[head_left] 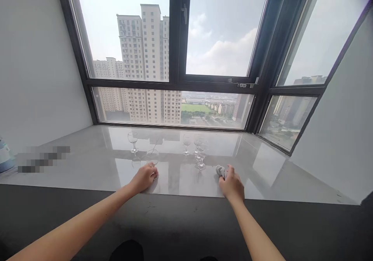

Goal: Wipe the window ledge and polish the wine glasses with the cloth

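Note:
My left hand [147, 176] is closed around the stem of a clear wine glass [152, 156], which stands upright near the sill's front edge. A thin line, perhaps a stirring stick, slants up from its bowl. My right hand [233, 185] has its fingers closed on a crumpled grey cloth [220, 170] lying on the sill. Between the hands and farther back stand more stemmed glasses: a front one [201, 156], one just behind it [197, 143] and one to their left [186, 143]. Another stemmed glass [133, 141] is upright behind my left hand.
The glossy grey windowsill [93, 167] reflects the window and ends in a front edge below my hands. Dark window frames [175, 85] rise behind it. At the far left sits a partly cut-off blue and white container [5, 156], beside a pixelated patch. White walls flank both sides.

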Available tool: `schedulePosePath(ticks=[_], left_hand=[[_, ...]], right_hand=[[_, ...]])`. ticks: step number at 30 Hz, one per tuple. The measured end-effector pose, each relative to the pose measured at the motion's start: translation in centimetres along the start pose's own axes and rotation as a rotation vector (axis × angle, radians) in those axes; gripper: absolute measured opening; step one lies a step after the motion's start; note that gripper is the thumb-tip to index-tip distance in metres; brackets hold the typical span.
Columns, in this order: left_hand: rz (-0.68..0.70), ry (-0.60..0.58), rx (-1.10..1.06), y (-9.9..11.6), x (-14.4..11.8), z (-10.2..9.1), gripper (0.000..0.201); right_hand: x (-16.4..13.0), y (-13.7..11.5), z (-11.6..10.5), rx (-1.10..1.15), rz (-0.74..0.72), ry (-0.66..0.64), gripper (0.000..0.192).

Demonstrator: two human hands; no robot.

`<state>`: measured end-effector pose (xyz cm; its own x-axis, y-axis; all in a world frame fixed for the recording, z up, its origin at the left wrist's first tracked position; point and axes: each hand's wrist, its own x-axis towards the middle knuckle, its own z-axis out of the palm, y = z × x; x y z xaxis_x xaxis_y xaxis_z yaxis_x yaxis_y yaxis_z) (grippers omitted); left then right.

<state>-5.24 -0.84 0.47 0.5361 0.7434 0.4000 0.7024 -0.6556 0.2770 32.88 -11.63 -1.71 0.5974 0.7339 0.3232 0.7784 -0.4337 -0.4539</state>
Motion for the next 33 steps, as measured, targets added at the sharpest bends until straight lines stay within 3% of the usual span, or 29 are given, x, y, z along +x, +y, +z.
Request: schedulePosePath(ticks=[6,16,33], left_hand=[[-0.063,0.126,0.084,2.3,-1.1,0.8,0.02],[-0.061,0.173,-0.07,1.9,-1.6,0.9,0.023],[-0.062,0.16,-0.011,1.6,-1.4,1.6,0.027]], right_hand=[[0.2,0.2,0.5,-0.016,-0.013,0.007,0.053],[0.0,-0.4,0.1,-0.05,-0.05,0.017,0.05],[-0.5,-1.1,-0.8,-0.048,-0.031,0.004,0.049]])
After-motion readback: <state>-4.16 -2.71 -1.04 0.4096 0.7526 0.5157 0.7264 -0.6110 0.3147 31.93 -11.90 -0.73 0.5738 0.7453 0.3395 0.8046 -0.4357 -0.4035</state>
